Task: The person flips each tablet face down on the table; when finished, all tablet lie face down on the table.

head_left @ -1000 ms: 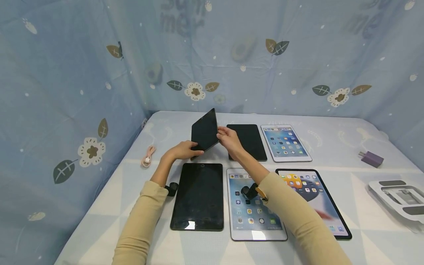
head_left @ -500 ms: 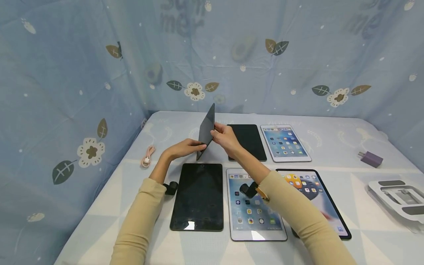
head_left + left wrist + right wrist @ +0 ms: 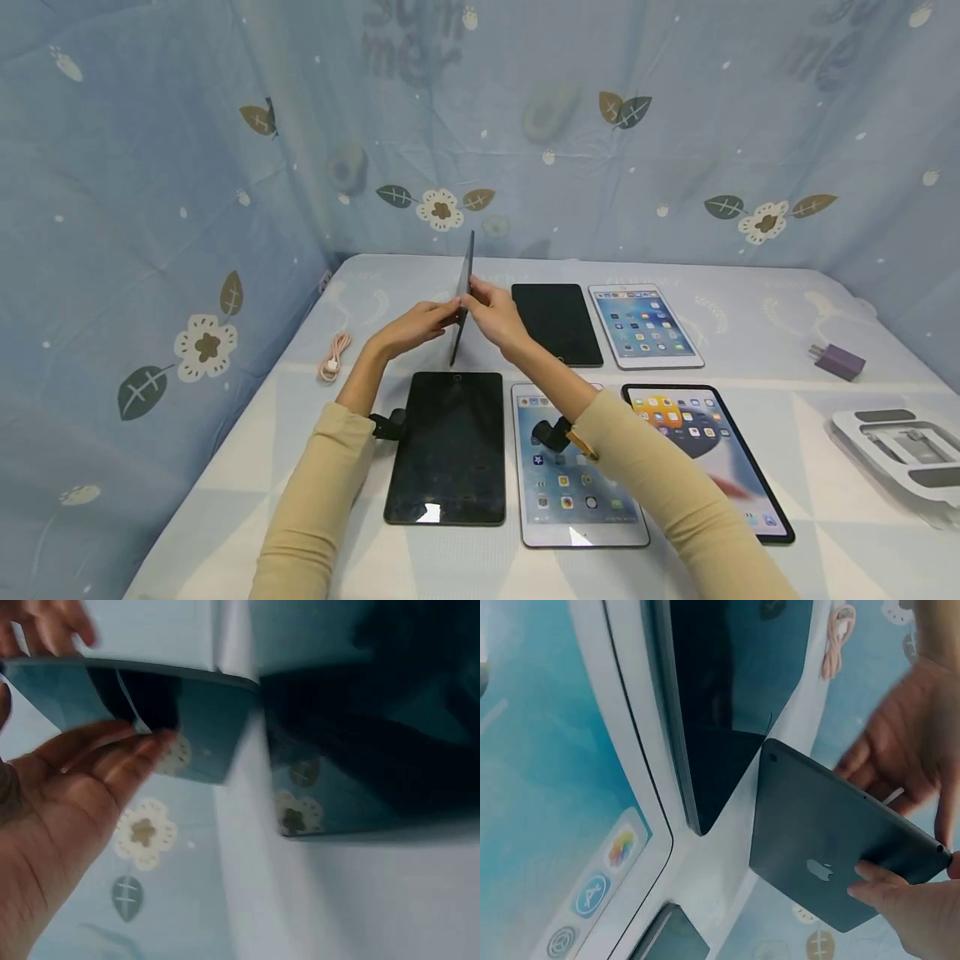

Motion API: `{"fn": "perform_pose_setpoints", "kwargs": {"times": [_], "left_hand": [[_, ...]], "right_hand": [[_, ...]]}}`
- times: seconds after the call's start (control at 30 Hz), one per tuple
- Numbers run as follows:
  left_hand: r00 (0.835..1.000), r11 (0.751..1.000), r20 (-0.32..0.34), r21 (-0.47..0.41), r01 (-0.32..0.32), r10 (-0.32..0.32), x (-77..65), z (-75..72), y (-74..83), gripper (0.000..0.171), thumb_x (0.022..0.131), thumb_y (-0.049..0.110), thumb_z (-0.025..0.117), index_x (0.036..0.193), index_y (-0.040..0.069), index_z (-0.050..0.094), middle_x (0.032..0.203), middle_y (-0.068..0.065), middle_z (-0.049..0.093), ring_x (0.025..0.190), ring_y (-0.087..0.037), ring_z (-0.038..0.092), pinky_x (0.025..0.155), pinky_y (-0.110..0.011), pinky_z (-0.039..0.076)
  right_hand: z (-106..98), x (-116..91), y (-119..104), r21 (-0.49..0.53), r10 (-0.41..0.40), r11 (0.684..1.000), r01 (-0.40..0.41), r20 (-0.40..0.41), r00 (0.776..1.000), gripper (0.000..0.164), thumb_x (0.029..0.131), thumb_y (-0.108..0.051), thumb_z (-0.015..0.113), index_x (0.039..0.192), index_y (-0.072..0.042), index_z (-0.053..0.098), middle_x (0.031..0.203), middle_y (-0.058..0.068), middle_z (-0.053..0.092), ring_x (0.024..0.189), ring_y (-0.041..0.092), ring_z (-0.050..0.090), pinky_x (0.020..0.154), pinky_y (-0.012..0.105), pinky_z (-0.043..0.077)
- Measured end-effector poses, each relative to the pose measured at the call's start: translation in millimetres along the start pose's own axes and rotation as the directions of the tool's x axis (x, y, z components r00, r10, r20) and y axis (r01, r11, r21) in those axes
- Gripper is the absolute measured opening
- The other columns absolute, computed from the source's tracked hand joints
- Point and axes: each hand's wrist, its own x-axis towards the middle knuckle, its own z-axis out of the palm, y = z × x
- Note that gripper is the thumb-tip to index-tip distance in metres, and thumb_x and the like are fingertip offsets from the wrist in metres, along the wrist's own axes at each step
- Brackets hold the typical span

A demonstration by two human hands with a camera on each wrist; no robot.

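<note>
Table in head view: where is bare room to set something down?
Free: between the rear white tablet and purple plug; also between the lit black-rimmed tablet and white stand. Crowded: around the right hand, between held tablet and rear black tablet.

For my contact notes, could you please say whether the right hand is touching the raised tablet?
Touching: the right wrist view shows the right hand with fingers on the back of the raised tablet.
</note>
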Motion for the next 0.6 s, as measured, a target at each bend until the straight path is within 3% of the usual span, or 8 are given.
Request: {"fn": "perform_pose_setpoints", "kwargs": {"times": [0.13, 0.33, 0.47, 0.6], "left_hand": [[1.000, 0.999, -0.015, -0.043, -0.001, 0.001, -3.6, 1.3, 8.4, 0.061, 0.106, 0.038, 0.025, 0.150, -0.005, 0.021, 0.158, -0.022, 0.019, 0.148, -0.035, 0.016, 0.120, -0.049, 0.014], [0.999, 0.989, -0.033, -0.146, 0.001, -0.006, -7.2, -4.8, 6.4, 0.062, 0.106, 0.037, 0.025, 0.150, -0.006, 0.019, 0.158, -0.023, 0.017, 0.148, -0.034, 0.015, 0.120, -0.047, 0.014], [0.993, 0.976, -0.101, -0.202, -0.081, 0.061, -12.6, -12.2, 8.4, 0.056, 0.106, 0.026, 0.031, 0.149, -0.008, 0.022, 0.157, -0.024, 0.020, 0.147, -0.033, 0.019, 0.120, -0.046, 0.017], [0.977, 0.968, -0.145, -0.176, -0.178, 0.153, -17.6, -19.2, 10.5, 0.053, 0.105, 0.016, 0.033, 0.149, -0.009, 0.020, 0.158, -0.023, 0.018, 0.146, -0.033, 0.022, 0.119, -0.046, 0.020]], "right_hand": [[4, 1, 2, 0.029, -0.016, 0.999, 0.015, 0.031, 0.999, 0.052, 0.103, -0.020, 0.045, 0.148, 0.001, 0.030, 0.152, 0.015, 0.037, 0.142, 0.025, 0.034, 0.116, 0.040, 0.030], [9, 2, 7, 0.010, 0.010, 1.000, -0.012, 0.108, 0.994, 0.049, 0.104, -0.028, 0.043, 0.146, -0.003, 0.038, 0.150, 0.014, 0.041, 0.141, 0.026, 0.037, 0.116, 0.042, 0.029], [14, 3, 11, -0.014, 0.025, 1.000, -0.023, 0.160, 0.987, 0.049, 0.104, -0.029, 0.043, 0.145, -0.003, 0.040, 0.148, 0.014, 0.044, 0.138, 0.027, 0.040, 0.115, 0.043, 0.032], [18, 4, 18, -0.063, 0.055, 0.997, -0.042, 0.208, 0.977, 0.051, 0.103, -0.030, 0.045, 0.146, -0.003, 0.038, 0.147, 0.014, 0.046, 0.137, 0.027, 0.042, 0.114, 0.043, 0.033]]}}
